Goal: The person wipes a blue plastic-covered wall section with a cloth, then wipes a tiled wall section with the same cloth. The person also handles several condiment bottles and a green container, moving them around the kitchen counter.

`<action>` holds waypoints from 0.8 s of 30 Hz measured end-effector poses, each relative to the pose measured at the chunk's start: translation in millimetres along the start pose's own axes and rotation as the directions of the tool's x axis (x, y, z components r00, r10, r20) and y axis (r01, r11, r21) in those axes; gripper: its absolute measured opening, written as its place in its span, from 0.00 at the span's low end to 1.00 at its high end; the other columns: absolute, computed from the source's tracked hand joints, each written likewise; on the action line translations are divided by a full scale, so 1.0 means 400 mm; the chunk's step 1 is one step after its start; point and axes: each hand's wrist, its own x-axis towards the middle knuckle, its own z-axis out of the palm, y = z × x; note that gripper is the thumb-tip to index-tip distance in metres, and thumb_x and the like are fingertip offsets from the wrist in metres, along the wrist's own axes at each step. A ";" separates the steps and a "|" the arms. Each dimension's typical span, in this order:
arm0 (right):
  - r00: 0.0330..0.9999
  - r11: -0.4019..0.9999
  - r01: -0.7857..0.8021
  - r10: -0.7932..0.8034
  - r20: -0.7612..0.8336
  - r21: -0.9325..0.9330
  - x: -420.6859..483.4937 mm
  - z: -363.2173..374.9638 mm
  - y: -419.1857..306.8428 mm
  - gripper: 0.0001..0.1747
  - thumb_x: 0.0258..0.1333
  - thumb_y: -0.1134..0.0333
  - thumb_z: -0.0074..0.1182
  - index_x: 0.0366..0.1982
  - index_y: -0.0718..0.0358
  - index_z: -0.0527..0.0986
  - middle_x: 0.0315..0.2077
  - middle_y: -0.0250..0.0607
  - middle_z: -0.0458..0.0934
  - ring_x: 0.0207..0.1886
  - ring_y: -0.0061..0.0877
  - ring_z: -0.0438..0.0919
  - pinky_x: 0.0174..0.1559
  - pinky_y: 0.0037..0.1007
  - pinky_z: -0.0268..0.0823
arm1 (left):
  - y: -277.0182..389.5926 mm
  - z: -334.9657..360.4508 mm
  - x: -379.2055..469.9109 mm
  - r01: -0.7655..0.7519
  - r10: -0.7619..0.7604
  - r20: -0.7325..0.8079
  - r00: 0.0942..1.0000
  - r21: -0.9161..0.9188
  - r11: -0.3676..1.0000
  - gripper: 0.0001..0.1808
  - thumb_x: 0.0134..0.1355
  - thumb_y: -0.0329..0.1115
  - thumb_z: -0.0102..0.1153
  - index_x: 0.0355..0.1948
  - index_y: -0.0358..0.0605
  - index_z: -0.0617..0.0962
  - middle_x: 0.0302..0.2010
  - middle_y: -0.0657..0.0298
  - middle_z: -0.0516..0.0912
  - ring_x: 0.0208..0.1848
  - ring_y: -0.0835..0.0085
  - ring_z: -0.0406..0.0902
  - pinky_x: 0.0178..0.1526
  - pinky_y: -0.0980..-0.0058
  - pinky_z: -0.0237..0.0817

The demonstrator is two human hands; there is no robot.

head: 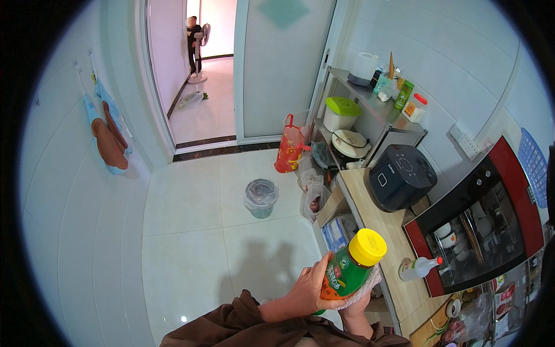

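Observation:
My left hand (299, 291) grips a plastic bottle (347, 270) with a green and orange printed label and a yellow screw cap. The bottle is tilted, its capped end towards the counter. Against its far lower side my right hand (356, 310) holds a pale pink knitted cloth (368, 284), which touches the bottle; the right fingers are mostly hidden behind both. Beyond the cap runs a light wood countertop (390, 234). A clear bottle with a red nozzle (419, 269) stands on it, just right of my hands.
A dark rice cooker (402, 178) and a red-black dish cabinet (477, 225) occupy the counter. Behind them stands a metal shelf rack (368, 97). On the tiled floor are a lined bin (261, 197) and a red bag (290, 147). Through the doorway, a person (193, 43) stands by a fan (200, 52).

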 end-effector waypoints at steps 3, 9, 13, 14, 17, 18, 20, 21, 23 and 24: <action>0.999 0.995 -0.046 0.047 -0.016 0.088 0.000 0.002 -0.004 0.36 0.55 0.63 0.51 0.61 0.68 0.52 0.57 0.49 0.60 0.60 0.37 0.61 0.60 0.35 0.52 | 0.004 0.000 0.000 0.010 -0.010 -0.004 1.000 -0.008 1.000 0.60 0.43 0.55 0.66 0.64 0.32 0.46 0.58 0.43 0.62 0.58 0.54 0.63 0.57 0.63 0.49; 0.993 0.976 -0.121 0.122 0.004 0.180 -0.002 0.005 -0.026 0.34 0.56 0.64 0.49 0.61 0.68 0.51 0.57 0.49 0.59 0.60 0.37 0.60 0.61 0.34 0.51 | 0.000 -0.001 -0.004 0.038 -0.038 0.017 0.999 -0.004 0.999 0.61 0.41 0.54 0.68 0.64 0.31 0.45 0.59 0.42 0.61 0.57 0.51 0.63 0.58 0.63 0.51; 0.985 0.971 -0.170 0.173 -0.007 0.166 -0.020 0.003 -0.019 0.32 0.58 0.62 0.46 0.60 0.67 0.53 0.56 0.48 0.61 0.59 0.36 0.62 0.60 0.33 0.53 | 0.000 -0.002 -0.001 0.046 -0.046 0.039 0.998 0.001 0.999 0.61 0.39 0.51 0.69 0.64 0.31 0.46 0.59 0.42 0.61 0.58 0.49 0.62 0.59 0.62 0.51; 0.983 0.968 -0.180 0.183 -0.001 0.176 -0.021 0.003 -0.024 0.31 0.59 0.62 0.44 0.61 0.66 0.52 0.56 0.47 0.61 0.58 0.35 0.63 0.59 0.33 0.54 | -0.004 0.001 0.000 0.050 -0.049 0.031 0.998 -0.019 0.999 0.61 0.39 0.51 0.69 0.64 0.32 0.46 0.58 0.42 0.61 0.58 0.50 0.63 0.58 0.62 0.51; 0.979 0.970 -0.203 0.198 0.051 0.136 -0.002 0.003 -0.102 0.29 0.63 0.59 0.37 0.60 0.65 0.53 0.56 0.45 0.62 0.57 0.34 0.64 0.58 0.32 0.56 | -0.028 0.006 0.011 0.031 -0.030 0.015 0.999 -0.072 0.997 0.60 0.39 0.50 0.69 0.63 0.32 0.48 0.56 0.43 0.64 0.57 0.51 0.64 0.56 0.61 0.53; 0.971 0.971 -0.233 0.230 0.063 0.052 0.003 0.005 -0.127 0.29 0.63 0.57 0.37 0.60 0.67 0.54 0.55 0.45 0.63 0.57 0.33 0.64 0.59 0.32 0.54 | -0.036 0.006 0.013 0.014 -0.013 0.009 1.000 -0.090 0.996 0.60 0.38 0.49 0.70 0.63 0.31 0.48 0.56 0.42 0.64 0.56 0.49 0.65 0.56 0.61 0.54; 0.957 0.958 -0.287 0.286 0.045 0.021 -0.001 0.007 -0.134 0.29 0.63 0.56 0.35 0.59 0.68 0.56 0.54 0.46 0.64 0.57 0.33 0.64 0.59 0.31 0.53 | -0.037 -0.004 0.025 0.024 -0.017 0.046 0.999 -0.153 0.988 0.58 0.37 0.45 0.71 0.62 0.29 0.50 0.54 0.41 0.66 0.54 0.45 0.67 0.53 0.60 0.59; 0.952 0.950 -0.306 0.305 0.014 0.066 -0.014 0.003 -0.118 0.29 0.63 0.55 0.34 0.59 0.68 0.56 0.54 0.46 0.64 0.57 0.33 0.64 0.58 0.31 0.54 | -0.025 -0.008 0.035 0.005 0.006 0.076 0.997 -0.144 0.990 0.57 0.38 0.45 0.70 0.61 0.29 0.50 0.53 0.39 0.67 0.54 0.46 0.67 0.54 0.61 0.60; 0.910 0.867 -0.388 0.414 -0.017 0.313 -0.029 0.002 -0.121 0.31 0.66 0.52 0.25 0.59 0.70 0.55 0.54 0.45 0.64 0.57 0.31 0.63 0.59 0.29 0.53 | -0.026 0.010 0.044 0.033 -0.007 0.146 0.989 -0.172 0.984 0.57 0.38 0.45 0.70 0.61 0.29 0.50 0.53 0.39 0.67 0.55 0.49 0.67 0.54 0.63 0.60; 0.913 0.884 -0.375 0.405 -0.056 0.280 -0.027 -0.007 -0.119 0.30 0.65 0.53 0.28 0.59 0.69 0.55 0.55 0.45 0.64 0.57 0.31 0.63 0.58 0.30 0.54 | -0.016 0.017 0.051 -0.035 0.078 0.170 0.982 -0.245 0.969 0.48 0.46 0.36 0.64 0.62 0.31 0.50 0.52 0.44 0.68 0.54 0.56 0.69 0.54 0.67 0.61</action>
